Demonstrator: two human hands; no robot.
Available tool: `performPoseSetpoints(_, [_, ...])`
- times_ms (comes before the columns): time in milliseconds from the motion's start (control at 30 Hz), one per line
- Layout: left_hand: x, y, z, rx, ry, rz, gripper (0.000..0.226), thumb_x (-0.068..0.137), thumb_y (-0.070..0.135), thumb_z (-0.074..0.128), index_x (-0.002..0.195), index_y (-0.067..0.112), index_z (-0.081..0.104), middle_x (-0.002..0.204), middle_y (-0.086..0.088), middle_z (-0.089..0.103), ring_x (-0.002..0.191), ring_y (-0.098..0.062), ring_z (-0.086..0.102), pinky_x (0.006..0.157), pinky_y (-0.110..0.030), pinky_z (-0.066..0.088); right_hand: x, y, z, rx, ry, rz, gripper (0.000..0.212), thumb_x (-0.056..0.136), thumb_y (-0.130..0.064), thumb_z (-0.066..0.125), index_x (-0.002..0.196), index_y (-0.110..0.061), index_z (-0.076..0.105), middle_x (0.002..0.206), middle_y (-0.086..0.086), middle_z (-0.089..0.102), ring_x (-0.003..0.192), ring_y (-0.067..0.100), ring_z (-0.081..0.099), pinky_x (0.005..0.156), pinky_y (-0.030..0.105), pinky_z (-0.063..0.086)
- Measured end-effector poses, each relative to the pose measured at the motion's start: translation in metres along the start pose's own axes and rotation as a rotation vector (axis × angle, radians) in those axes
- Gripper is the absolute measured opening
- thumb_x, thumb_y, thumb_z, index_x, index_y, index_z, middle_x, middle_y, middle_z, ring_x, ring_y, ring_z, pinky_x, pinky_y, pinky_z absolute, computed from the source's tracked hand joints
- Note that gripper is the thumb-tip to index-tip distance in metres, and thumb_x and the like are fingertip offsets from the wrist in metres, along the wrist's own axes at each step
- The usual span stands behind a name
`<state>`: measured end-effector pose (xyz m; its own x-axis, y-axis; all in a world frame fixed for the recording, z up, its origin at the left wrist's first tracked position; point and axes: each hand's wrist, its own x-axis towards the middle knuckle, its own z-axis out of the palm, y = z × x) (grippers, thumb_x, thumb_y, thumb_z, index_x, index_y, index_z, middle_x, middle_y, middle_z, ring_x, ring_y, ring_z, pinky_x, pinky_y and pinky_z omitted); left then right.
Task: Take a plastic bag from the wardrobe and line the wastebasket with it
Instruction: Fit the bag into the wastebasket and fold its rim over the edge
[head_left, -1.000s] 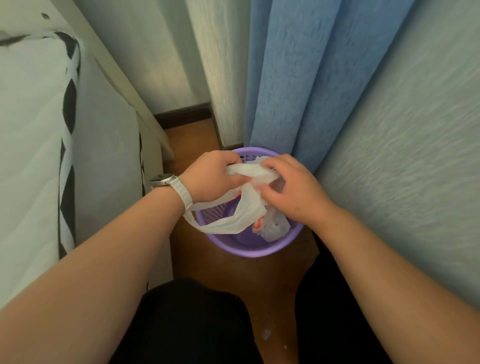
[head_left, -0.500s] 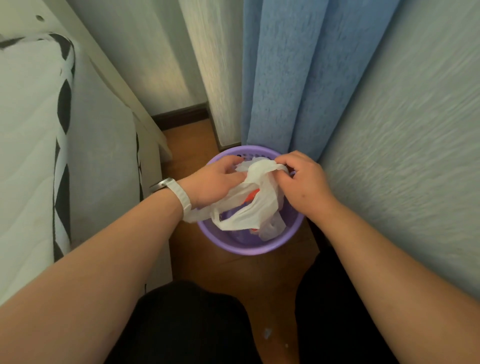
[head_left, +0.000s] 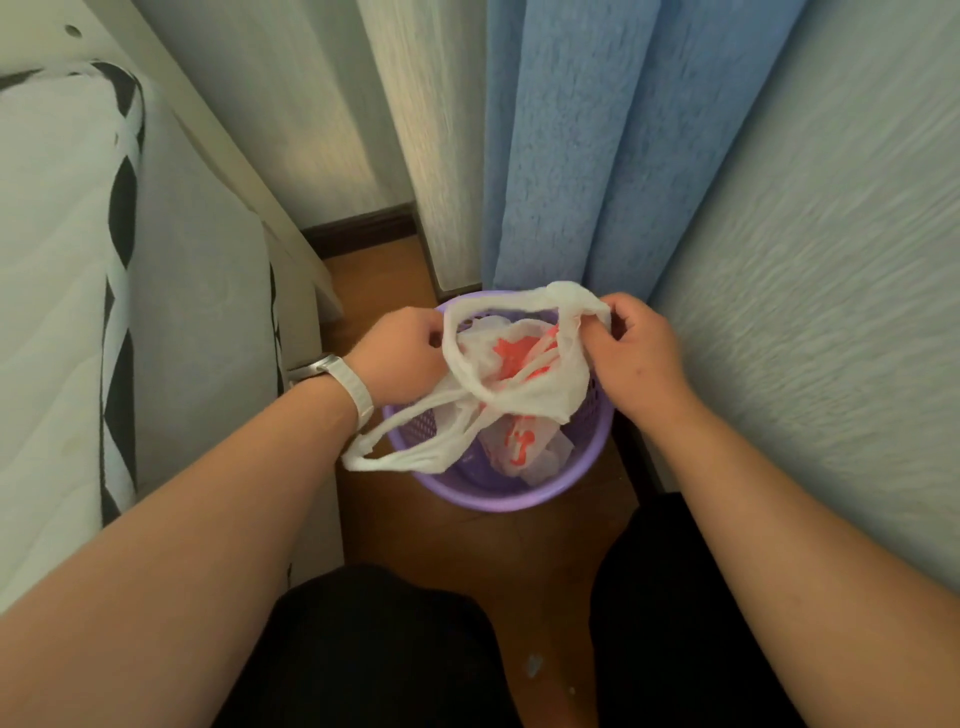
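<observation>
Left grip (head_left: 400, 353) at 10 o'clock of the basket (head_left: 498, 501) and right grip (head_left: 634, 353) at 2 o'clock each pinch the bag (head_left: 519, 400), held half open above it. Advisable: stretch the mouth wide, then cuff it over the rim.

1. The plastic bag (head_left: 519, 384) was thin, crinkled white film with red print.
2. The wastebasket (head_left: 498, 493) was smooth lilac plastic with perforated walls.
3. The curtain (head_left: 597, 156) was napped blue cloth.
4. The floor (head_left: 545, 540) was glossy brown wood.
</observation>
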<state>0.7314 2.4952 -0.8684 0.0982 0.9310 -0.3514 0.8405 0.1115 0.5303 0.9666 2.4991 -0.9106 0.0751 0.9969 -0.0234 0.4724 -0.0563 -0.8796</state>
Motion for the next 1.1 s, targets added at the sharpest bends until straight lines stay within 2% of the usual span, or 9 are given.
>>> performPoseSetpoints(233, [0.001, -0.012, -0.042, 0.356, 0.353, -0.101, 0.014, 0.089, 0.032, 0.056, 0.078, 0.025, 0.061, 0.076, 0.001, 0.062, 0.071, -0.019, 0.057, 0.062, -0.031, 0.046, 0.010, 0.017, -0.018, 0.001, 0.133, 0.118, 0.015, 0.088, -0.022, 0.059, 0.076, -0.014, 0.057, 0.066, -0.004, 0.055, 0.059, 0.011, 0.048, 0.056, 0.030, 0.039])
performPoseSetpoints(333, [0.002, -0.013, -0.044, 0.363, 0.332, -0.130, 0.009, 0.089, 0.029, 0.057, 0.095, 0.024, 0.062, 0.093, -0.001, 0.064, 0.084, -0.022, 0.060, 0.071, -0.036, 0.050, 0.012, 0.023, -0.020, 0.037, 0.190, 0.156, 0.015, 0.085, -0.021, 0.057, 0.076, -0.009, 0.059, 0.066, -0.001, 0.056, 0.063, 0.017, 0.050, 0.061, 0.037, 0.045])
performPoseSetpoints(433, [0.001, -0.002, -0.035, 0.252, 0.253, -0.045, 0.038, 0.090, 0.034, 0.058, 0.126, 0.022, 0.055, 0.117, -0.002, 0.064, 0.104, -0.023, 0.060, 0.089, -0.039, 0.051, 0.011, 0.021, -0.019, 0.073, 0.185, 0.171, 0.015, 0.086, -0.021, 0.058, 0.074, -0.013, 0.058, 0.068, -0.001, 0.058, 0.064, 0.015, 0.051, 0.062, 0.035, 0.045])
performPoseSetpoints(500, [0.001, 0.007, -0.027, 0.177, 0.178, -0.050, 0.051, 0.092, 0.046, 0.057, 0.136, 0.021, 0.048, 0.122, 0.000, 0.062, 0.106, -0.021, 0.060, 0.086, -0.035, 0.050, 0.009, 0.019, -0.019, 0.085, 0.148, 0.152, 0.013, 0.088, -0.024, 0.059, 0.076, -0.017, 0.059, 0.072, -0.003, 0.061, 0.066, 0.013, 0.054, 0.061, 0.030, 0.046])
performPoseSetpoints(633, [0.002, 0.014, -0.006, 0.085, 0.088, -0.080, 0.041, 0.091, 0.051, 0.057, 0.123, 0.025, 0.055, 0.102, 0.007, 0.062, 0.088, -0.015, 0.062, 0.068, -0.028, 0.050, 0.005, 0.011, -0.018, 0.096, 0.049, 0.103, 0.013, 0.093, -0.029, 0.059, 0.083, -0.023, 0.063, 0.080, -0.010, 0.065, 0.069, 0.000, 0.057, 0.057, 0.017, 0.044])
performPoseSetpoints(767, [0.005, 0.007, 0.016, 0.163, 0.051, -0.029, 0.017, 0.096, 0.036, 0.053, 0.101, 0.025, 0.064, 0.074, 0.015, 0.057, 0.066, -0.004, 0.056, 0.057, -0.019, 0.041, 0.004, 0.011, -0.012, 0.237, -0.128, 0.083, 0.017, 0.094, -0.016, 0.061, 0.085, -0.028, 0.071, 0.086, -0.008, 0.072, 0.083, 0.007, 0.065, 0.074, 0.024, 0.053])
performPoseSetpoints(867, [0.006, -0.002, 0.020, 0.097, 0.095, -0.083, 0.019, 0.098, 0.031, 0.051, 0.099, 0.021, 0.067, 0.077, 0.007, 0.063, 0.069, -0.012, 0.061, 0.066, -0.027, 0.052, 0.003, 0.012, -0.012, 0.276, -0.227, 0.052, 0.025, 0.092, -0.007, 0.062, 0.088, -0.028, 0.073, 0.090, -0.007, 0.075, 0.087, 0.010, 0.068, 0.080, 0.030, 0.055])
performPoseSetpoints(1000, [0.009, -0.008, 0.002, -0.007, 0.279, -0.092, 0.020, 0.098, 0.024, 0.048, 0.097, 0.019, 0.068, 0.085, 0.003, 0.065, 0.080, -0.016, 0.061, 0.068, -0.028, 0.044, 0.002, 0.015, -0.020, 0.153, -0.249, -0.011, 0.036, 0.089, -0.001, 0.064, 0.083, -0.036, 0.071, 0.078, -0.019, 0.072, 0.074, -0.003, 0.064, 0.073, 0.015, 0.051])
performPoseSetpoints(1100, [0.010, -0.012, -0.017, -0.014, 0.475, -0.118, 0.023, 0.094, 0.017, 0.047, 0.100, 0.019, 0.069, 0.093, -0.003, 0.067, 0.086, -0.022, 0.059, 0.074, -0.031, 0.044, 0.005, 0.022, -0.026, -0.044, -0.185, -0.013, 0.024, 0.089, -0.005, 0.064, 0.097, -0.025, 0.075, 0.085, -0.008, 0.073, 0.076, 0.003, 0.063, 0.071, 0.019, 0.049])
